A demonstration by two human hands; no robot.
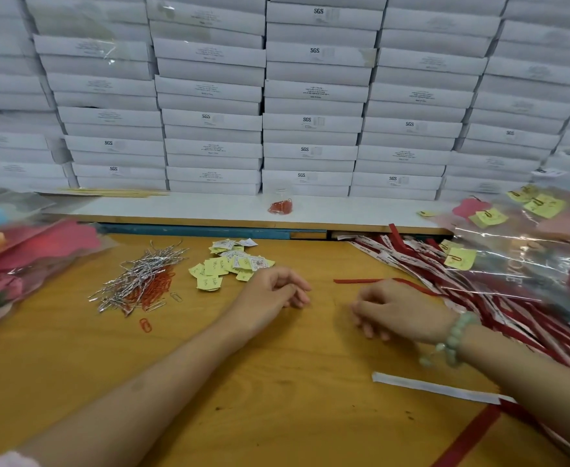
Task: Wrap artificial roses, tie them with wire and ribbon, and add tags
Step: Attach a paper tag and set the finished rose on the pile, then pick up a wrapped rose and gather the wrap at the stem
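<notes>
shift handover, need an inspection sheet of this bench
surface: wooden table, a few dark specks
job's things: silver wire ties, yellow tags, red and white ribbons at right, wrapped roses left and right
clutter: orange paper clips against the wire ties; white strip by the right forearm
hands: left hand and right hand rest on the table, loosely curled, holding nothing
cables: nothing seen
surroundings: stacked white boxes behind; clear pack of red clips on a white shelf

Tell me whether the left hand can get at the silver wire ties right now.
Probably yes: the left hand is empty, and the wire ties lie uncovered on the table to its left.
</notes>
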